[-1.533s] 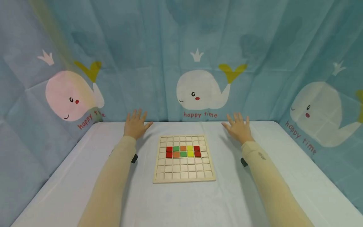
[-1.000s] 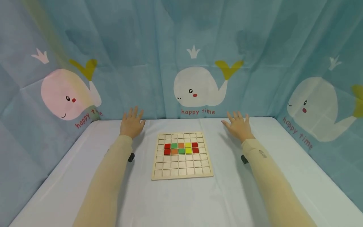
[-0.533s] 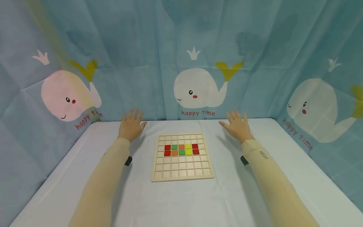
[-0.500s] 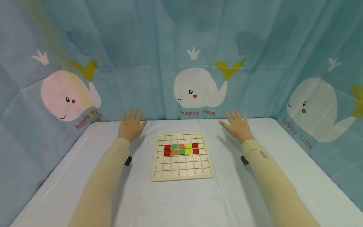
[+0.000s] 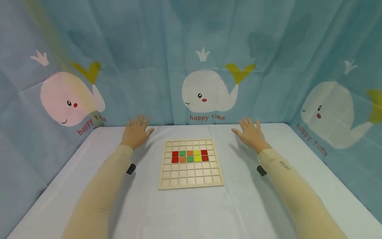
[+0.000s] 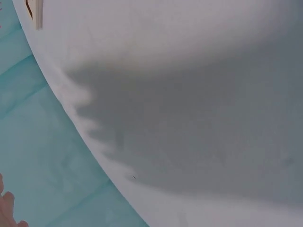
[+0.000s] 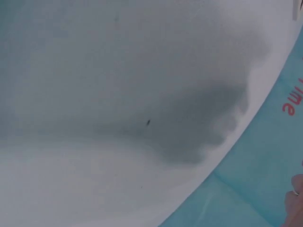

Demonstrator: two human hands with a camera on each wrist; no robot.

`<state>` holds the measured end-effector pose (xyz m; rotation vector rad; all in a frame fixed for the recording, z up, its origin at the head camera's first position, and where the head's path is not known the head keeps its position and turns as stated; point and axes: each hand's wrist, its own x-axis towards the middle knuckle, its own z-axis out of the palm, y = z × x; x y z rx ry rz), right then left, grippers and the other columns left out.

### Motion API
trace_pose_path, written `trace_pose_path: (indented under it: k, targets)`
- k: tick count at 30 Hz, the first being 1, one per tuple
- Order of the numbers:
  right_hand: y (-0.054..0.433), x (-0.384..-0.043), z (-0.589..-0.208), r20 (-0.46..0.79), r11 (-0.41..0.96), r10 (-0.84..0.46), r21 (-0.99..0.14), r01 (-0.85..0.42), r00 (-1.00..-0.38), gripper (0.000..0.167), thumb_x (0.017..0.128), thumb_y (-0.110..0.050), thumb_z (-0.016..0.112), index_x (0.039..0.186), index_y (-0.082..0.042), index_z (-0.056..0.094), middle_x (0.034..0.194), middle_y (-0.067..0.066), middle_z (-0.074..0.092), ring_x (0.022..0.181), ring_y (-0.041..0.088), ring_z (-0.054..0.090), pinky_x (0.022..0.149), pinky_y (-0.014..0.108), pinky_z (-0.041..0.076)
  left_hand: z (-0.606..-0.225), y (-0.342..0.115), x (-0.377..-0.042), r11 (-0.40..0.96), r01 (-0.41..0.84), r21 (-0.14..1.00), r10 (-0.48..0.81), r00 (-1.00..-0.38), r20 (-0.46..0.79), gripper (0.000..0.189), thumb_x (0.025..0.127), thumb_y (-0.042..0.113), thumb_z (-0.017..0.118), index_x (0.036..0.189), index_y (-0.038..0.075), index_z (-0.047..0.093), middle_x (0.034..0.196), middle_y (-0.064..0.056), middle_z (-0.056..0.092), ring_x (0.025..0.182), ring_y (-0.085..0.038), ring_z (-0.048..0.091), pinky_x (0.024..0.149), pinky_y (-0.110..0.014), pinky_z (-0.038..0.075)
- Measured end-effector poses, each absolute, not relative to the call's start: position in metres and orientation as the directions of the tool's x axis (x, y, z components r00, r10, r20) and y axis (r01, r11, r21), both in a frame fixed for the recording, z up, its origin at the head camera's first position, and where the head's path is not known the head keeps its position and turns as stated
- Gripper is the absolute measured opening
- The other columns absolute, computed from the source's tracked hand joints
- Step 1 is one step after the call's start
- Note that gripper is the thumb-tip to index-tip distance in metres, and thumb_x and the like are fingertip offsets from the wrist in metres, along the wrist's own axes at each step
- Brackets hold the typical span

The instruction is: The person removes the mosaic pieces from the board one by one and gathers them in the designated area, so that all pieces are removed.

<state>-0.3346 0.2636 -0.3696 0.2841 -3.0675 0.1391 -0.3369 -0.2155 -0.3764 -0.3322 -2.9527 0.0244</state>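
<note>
A pale wooden grid board [image 5: 191, 173] lies on the white table. Two rows of coloured square tiles fill some of its cells, with red tiles [image 5: 175, 159] at both ends and green, orange and yellow tiles [image 5: 197, 158] between. Beyond the board's left side, my left hand [image 5: 136, 133] is held over the table with fingers spread, touching nothing. To the right of the board my right hand [image 5: 250, 134] is spread the same way and holds nothing. Only fingertips of the left hand [image 6: 6, 208] and right hand [image 7: 295, 201] show in the wrist views.
The white tabletop [image 5: 191, 215] reaches back to a blue curtain [image 5: 143, 89] printed with whales, which also closes off both sides. Dark wrist devices [image 5: 131, 169] show at both sleeves. Both hands cast shadows on the cloth.
My left hand and forearm have drifted a little to the left. The right forearm has shifted slightly outward. Both hands stay spread, and the board and tiles look the same.
</note>
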Motion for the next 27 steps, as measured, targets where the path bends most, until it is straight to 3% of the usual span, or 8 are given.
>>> trace_pose_path:
  k: [18,27]
  targets:
    - [0.257,-0.336,-0.365,0.030,0.982,-0.182,-0.039,-0.183,-0.983,0.079,0.104,-0.058,0.024,0.158,-0.002,0.017,0.163,0.029,0.012,0.152,0.046,0.006,0.122,0.063,-0.005,-0.368,-0.211,-0.332,0.967,0.237,-0.093,0.249,-0.956,0.156,0.066,0.107,0.047,0.032,0.159,0.008,0.023,0.165,-0.021,0.015,0.151,-0.044,0.015,0.121,-0.065,0.014]
    - [0.229,-0.330,-0.366,0.014,0.972,-0.221,-0.074,-0.221,-0.975,0.077,0.105,-0.055,0.029,0.159,-0.003,0.014,0.164,0.027,0.010,0.153,0.043,0.006,0.124,0.061,0.001,-0.372,-0.209,-0.329,0.965,0.259,-0.045,0.263,-0.955,0.140,0.067,0.106,0.046,0.034,0.159,0.008,0.020,0.165,-0.021,0.015,0.152,-0.043,0.014,0.123,-0.064,0.010]
